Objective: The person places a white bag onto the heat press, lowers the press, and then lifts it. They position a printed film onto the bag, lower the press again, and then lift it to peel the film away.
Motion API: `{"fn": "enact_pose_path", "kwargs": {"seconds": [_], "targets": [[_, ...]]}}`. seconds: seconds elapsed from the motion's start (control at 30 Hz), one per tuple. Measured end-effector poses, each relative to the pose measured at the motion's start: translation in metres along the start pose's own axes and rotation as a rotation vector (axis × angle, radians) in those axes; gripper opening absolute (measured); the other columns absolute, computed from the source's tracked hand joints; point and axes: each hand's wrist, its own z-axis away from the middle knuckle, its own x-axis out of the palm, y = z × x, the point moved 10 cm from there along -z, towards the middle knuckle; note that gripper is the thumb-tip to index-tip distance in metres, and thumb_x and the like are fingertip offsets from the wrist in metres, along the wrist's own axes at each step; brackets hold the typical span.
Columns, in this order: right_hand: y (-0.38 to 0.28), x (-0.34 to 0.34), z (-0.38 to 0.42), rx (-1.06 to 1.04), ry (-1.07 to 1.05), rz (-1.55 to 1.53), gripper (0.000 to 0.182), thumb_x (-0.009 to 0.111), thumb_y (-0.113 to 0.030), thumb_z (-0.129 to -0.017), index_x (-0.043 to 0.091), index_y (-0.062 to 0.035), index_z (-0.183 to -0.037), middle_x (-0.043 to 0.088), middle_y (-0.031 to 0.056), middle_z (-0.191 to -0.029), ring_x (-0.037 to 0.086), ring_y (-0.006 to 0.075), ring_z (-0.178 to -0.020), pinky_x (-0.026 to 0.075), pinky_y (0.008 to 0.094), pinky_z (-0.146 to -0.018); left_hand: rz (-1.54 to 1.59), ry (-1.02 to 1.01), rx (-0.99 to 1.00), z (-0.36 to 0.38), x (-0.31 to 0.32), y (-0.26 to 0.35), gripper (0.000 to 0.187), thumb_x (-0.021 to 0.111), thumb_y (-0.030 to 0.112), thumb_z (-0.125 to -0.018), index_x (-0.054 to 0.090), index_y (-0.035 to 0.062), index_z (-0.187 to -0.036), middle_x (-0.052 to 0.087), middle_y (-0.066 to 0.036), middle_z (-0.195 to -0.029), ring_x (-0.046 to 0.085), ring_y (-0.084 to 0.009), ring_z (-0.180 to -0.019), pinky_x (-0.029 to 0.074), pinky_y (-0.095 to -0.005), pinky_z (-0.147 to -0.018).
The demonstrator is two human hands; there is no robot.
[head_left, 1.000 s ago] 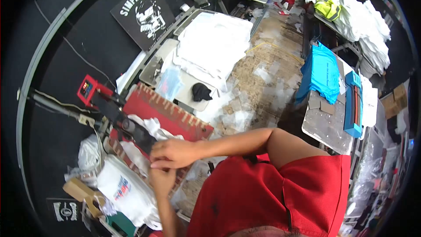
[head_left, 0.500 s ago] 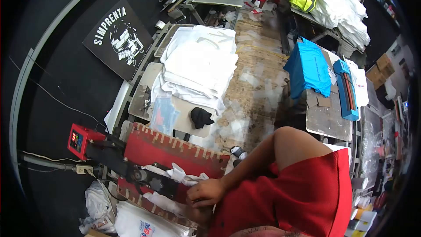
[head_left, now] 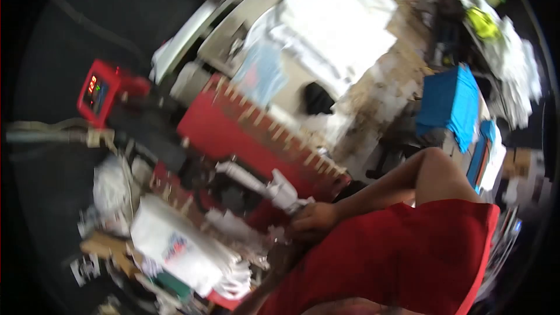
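My right hand (head_left: 313,219) is closed, its fingers curled beside a white cloth wrapped on the red heat press (head_left: 233,131). What it holds, if anything, is hidden. Just below it and close against it is my left hand (head_left: 283,252), dark and blurred, its fingers not readable. The white wrapping (head_left: 282,191) runs along a bar over the press, and a second whitish roll (head_left: 234,224) lies below it. At the left the press's red control box (head_left: 99,94) shows lit digits.
White garments (head_left: 332,20) are stacked on a table beyond the press, with a black cloth (head_left: 318,99) and a bluish clear sheet (head_left: 261,74) nearby. White printed fabric (head_left: 175,248) lies at lower left. Blue fabric (head_left: 446,102) drapes a table at right.
The view has turned and blurred; the press and stacked garments sit differently in the frame, and more of the lower-left printed fabric shows. Both hands remain close together by the press.
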Motion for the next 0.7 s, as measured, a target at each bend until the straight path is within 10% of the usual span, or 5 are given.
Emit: {"fn": "enact_pose_path", "kwargs": {"seconds": [0.43, 0.47, 0.5, 0.53, 0.7], "targets": [[0.030, -0.015, -0.026, 0.298, -0.390, -0.146, 0.034, 0.064, -0.017, -0.096, 0.058, -0.0012, -0.124, 0.068, 0.0150, -0.095, 0.070, 0.0245, -0.089, 0.057, 0.0335, -0.073, 0.002, -0.051, -0.148, 0.010, -0.005, -0.003, 0.011, 0.066, 0.010, -0.086, 0.064, 0.0012, -0.079, 0.062, -0.013, -0.075, 0.060, -0.0330, -0.069, 0.047, -0.0414, -0.064], [0.046, -0.055, -0.040, 0.593, -0.233, -0.444, 0.031, 0.067, -0.017, -0.094, 0.058, 0.0002, -0.118, 0.069, 0.0152, -0.096, 0.070, 0.0226, -0.088, 0.057, 0.0323, -0.072, 0.006, -0.052, -0.145, 0.008, -0.004, -0.003, 0.012, 0.066, 0.010, -0.086, 0.064, 0.0013, -0.079, 0.062, -0.013, -0.075, 0.060, -0.0331, -0.068, 0.047, -0.0414, -0.063], [0.060, -0.111, -0.059, 0.419, 0.218, -0.624, 0.019, 0.067, -0.014, -0.094, 0.062, 0.0004, -0.105, 0.070, 0.0130, -0.093, 0.070, 0.0200, -0.080, 0.056, 0.0300, -0.068, 0.005, -0.052, -0.146, 0.007, -0.004, -0.003, 0.012, 0.067, 0.010, -0.086, 0.064, 0.0013, -0.079, 0.062, -0.013, -0.075, 0.059, -0.0331, -0.068, 0.046, -0.0415, -0.063], [0.084, -0.144, -0.061, 0.800, 0.315, -0.779, 0.016, 0.052, 0.003, -0.092, 0.065, -0.0042, -0.098, 0.069, 0.0063, -0.080, 0.066, 0.0124, -0.073, 0.051, 0.0251, -0.062, 0.001, -0.050, -0.145, 0.009, -0.003, -0.002, 0.012, 0.067, 0.011, -0.086, 0.064, 0.0014, -0.079, 0.061, -0.013, -0.074, 0.059, -0.0331, -0.068, 0.046, -0.0415, -0.063], [0.264, -0.338, -0.031, 0.846, 0.650, 0.552, 0.031, 0.076, -0.028, -0.085, 0.067, -0.0004, -0.095, 0.068, 0.0074, -0.082, 0.064, 0.0158, -0.073, 0.052, 0.0291, -0.070, -0.015, -0.043, -0.148, 0.010, -0.004, -0.001, 0.014, 0.067, 0.011, -0.087, 0.064, 0.0017, -0.078, 0.060, -0.013, -0.073, 0.058, -0.0333, -0.067, 0.045, -0.0416, -0.062]]}}
